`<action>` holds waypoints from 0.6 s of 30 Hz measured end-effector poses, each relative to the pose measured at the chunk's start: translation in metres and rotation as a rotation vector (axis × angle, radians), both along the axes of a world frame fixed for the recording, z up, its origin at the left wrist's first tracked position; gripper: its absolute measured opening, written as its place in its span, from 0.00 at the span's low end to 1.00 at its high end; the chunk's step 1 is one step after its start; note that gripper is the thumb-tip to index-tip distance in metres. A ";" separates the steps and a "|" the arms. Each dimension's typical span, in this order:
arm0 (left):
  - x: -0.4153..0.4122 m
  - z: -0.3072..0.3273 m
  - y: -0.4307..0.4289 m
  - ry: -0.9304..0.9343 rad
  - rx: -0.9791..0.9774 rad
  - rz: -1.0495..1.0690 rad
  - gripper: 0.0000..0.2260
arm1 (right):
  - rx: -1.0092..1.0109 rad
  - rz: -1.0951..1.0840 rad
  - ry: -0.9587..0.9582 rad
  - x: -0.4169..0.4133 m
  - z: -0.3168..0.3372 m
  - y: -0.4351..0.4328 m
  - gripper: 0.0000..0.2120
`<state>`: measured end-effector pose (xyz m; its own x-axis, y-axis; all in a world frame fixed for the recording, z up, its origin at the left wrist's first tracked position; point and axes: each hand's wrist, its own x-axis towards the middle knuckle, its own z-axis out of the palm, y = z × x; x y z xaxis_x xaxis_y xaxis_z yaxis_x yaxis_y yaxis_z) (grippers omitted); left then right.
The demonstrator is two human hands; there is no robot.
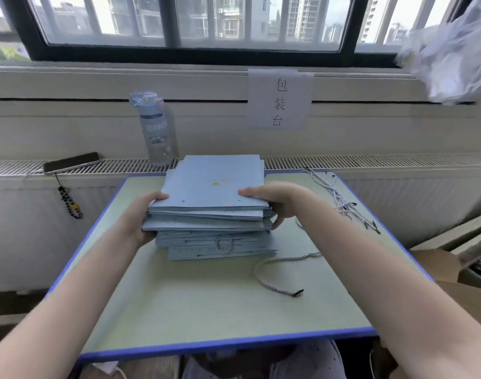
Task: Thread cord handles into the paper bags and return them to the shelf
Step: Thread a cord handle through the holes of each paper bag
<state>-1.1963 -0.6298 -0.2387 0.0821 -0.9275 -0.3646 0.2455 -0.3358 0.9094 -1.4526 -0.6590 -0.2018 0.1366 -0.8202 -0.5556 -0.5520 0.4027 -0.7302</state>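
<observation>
Head view: a stack of paper bags (212, 187), light blue and folded flat, sits at the far middle of the table (206, 310), a green top with a blue edge. The left hand (141, 214) grips the upper part of the stack at its left edge, thumb on the top bag and fingers curled beneath that part. The right hand (277, 201) grips the same part at its right edge, thumb laid on top and fingers curled under and around the side. The lower bags rest on the table below the gripped part, and a cord loop (223, 252) shows at their near edge. A loose cord (288, 258) with a black tip lies on the table just right of the stack, near the person. A bundle of cords (340, 203) lies toward the far right corner of the table, apart from the stack. Behind the table, a water bottle (154, 127) stands upright on the radiator ledge (370, 160), and a phone (72, 161) lies on the ledge further left. A paper sign (280, 99) is fixed to the wall below the window.
</observation>
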 end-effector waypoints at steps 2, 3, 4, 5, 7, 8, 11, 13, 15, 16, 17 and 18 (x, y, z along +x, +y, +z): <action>0.026 0.005 0.001 -0.023 0.010 0.030 0.07 | 0.002 0.001 -0.045 0.027 -0.003 -0.004 0.34; 0.040 0.007 0.002 -0.035 0.014 0.042 0.07 | -0.009 -0.013 -0.089 0.041 -0.004 -0.005 0.32; 0.054 0.008 0.003 -0.049 0.019 0.056 0.07 | -0.026 -0.029 -0.139 0.056 -0.005 -0.006 0.29; 0.067 0.008 0.005 -0.061 0.027 0.062 0.07 | -0.037 -0.041 -0.178 0.069 -0.005 -0.007 0.27; 0.092 0.009 0.009 -0.082 0.040 0.083 0.07 | -0.049 -0.032 -0.202 0.096 -0.008 -0.011 0.24; 0.103 0.008 0.012 -0.094 0.050 0.092 0.07 | -0.051 -0.015 -0.202 0.108 -0.008 -0.011 0.23; 0.127 0.009 0.023 -0.137 0.093 0.084 0.08 | -0.096 0.028 -0.164 0.136 -0.006 -0.009 0.27; 0.136 0.016 0.026 -0.180 0.104 0.053 0.14 | -0.211 0.049 -0.134 0.147 0.000 -0.008 0.27; 0.136 0.029 0.026 -0.233 0.095 -0.005 0.18 | -0.295 0.019 -0.165 0.151 0.014 -0.009 0.28; 0.136 0.039 0.023 -0.253 0.065 -0.022 0.15 | -0.308 -0.009 -0.209 0.151 0.024 -0.010 0.27; 0.131 0.049 0.022 -0.235 0.017 -0.062 0.13 | -0.314 -0.035 -0.279 0.148 0.034 -0.010 0.23; 0.128 0.060 0.019 -0.201 -0.041 -0.106 0.12 | -0.296 -0.059 -0.382 0.143 0.046 -0.008 0.16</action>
<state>-1.0682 -0.6106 -0.1790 0.0503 -0.9484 -0.3130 0.0235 -0.3121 0.9497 -1.3100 -0.6672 -0.1562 0.2341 -0.9478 -0.2166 -0.2050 0.1697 -0.9639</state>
